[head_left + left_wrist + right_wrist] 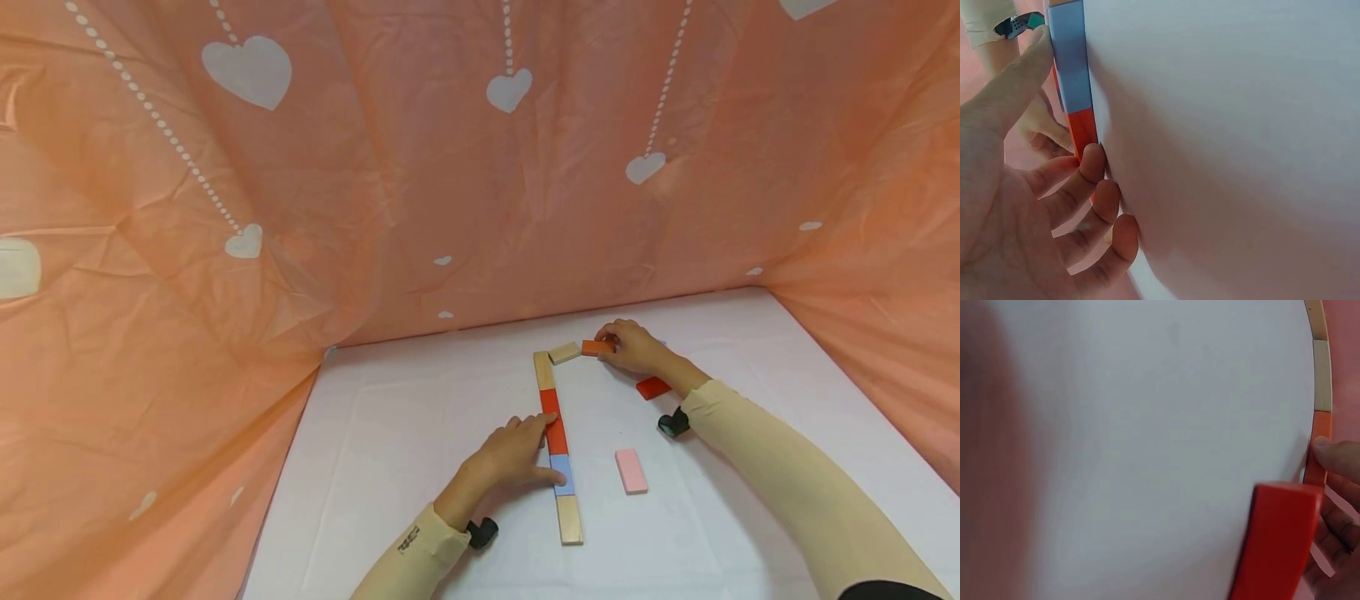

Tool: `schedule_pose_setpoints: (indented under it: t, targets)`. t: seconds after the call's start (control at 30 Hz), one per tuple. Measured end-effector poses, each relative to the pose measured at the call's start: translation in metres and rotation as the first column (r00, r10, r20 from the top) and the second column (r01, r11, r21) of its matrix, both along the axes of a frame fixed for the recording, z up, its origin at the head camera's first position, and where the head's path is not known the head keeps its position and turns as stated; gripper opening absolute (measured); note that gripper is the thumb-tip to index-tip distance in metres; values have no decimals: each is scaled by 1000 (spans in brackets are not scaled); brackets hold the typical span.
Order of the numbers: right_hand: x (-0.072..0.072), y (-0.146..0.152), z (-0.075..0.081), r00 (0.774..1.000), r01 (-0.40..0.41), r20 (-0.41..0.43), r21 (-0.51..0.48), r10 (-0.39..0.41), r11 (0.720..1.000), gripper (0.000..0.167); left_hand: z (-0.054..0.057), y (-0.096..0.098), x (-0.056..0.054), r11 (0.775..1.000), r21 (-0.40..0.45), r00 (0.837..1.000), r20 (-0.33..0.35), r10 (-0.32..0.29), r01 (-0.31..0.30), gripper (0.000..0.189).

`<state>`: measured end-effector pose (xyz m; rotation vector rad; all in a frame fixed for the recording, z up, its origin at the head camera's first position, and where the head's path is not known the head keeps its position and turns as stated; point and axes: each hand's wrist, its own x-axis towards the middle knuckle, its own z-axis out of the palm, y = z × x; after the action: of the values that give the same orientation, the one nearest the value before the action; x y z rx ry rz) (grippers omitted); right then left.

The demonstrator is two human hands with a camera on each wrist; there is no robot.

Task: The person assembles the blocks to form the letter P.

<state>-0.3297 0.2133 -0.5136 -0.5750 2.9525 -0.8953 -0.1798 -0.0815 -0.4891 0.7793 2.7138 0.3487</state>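
Note:
A straight row of flat wooden blocks runs away from me: a plain wood block [570, 521] nearest, then a blue block [560, 467], red blocks [556, 437] and another plain wood block at the far end. My left hand [506, 457] lies along the row's left side, its thumb on the blue block and its index finger on the red part. At the far end, a plain wood block [565, 353] angles off to the right. Beside it is an orange block [594, 347], which my right hand [636, 348] pinches between thumb and fingers.
A loose red block [652, 388] lies under my right wrist, looming large in the right wrist view. Nearer me a pink block [632, 472] lies to the right of the row. An orange curtain [525, 250] with hearts borders the white table [405, 408].

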Motion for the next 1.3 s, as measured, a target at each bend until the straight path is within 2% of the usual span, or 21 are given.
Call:
schedule_pose_setpoints:
  t: [0.27, 0.77, 0.97, 1.13, 1.3]
  targets:
    - [2, 0, 1, 1000, -17, -23, -8, 17, 1000, 31, 1, 0, 2, 1000, 12, 1000, 4, 4, -4, 101]
    - [3, 3, 2, 1000, -10, 16, -32, 11, 999, 38, 0, -1, 2, 1000, -8, 1000, -7, 1, -1, 103]
    - [5, 13, 1, 1000, -24, -9, -63, 23, 998, 39, -5, -2, 1, 1000, -8, 1000, -23, -16, 15, 103]
    - [7, 27, 4, 1000, -12, 19, -85, 14, 996, 35, -7, -3, -1, 1000, 20, 1000, -5, -9, 9, 102]
    - [17, 41, 12, 998, 1, 68, -117, 7, 993, 37, -8, -3, -1, 1000, 31, 1000, -1, -4, 4, 101]
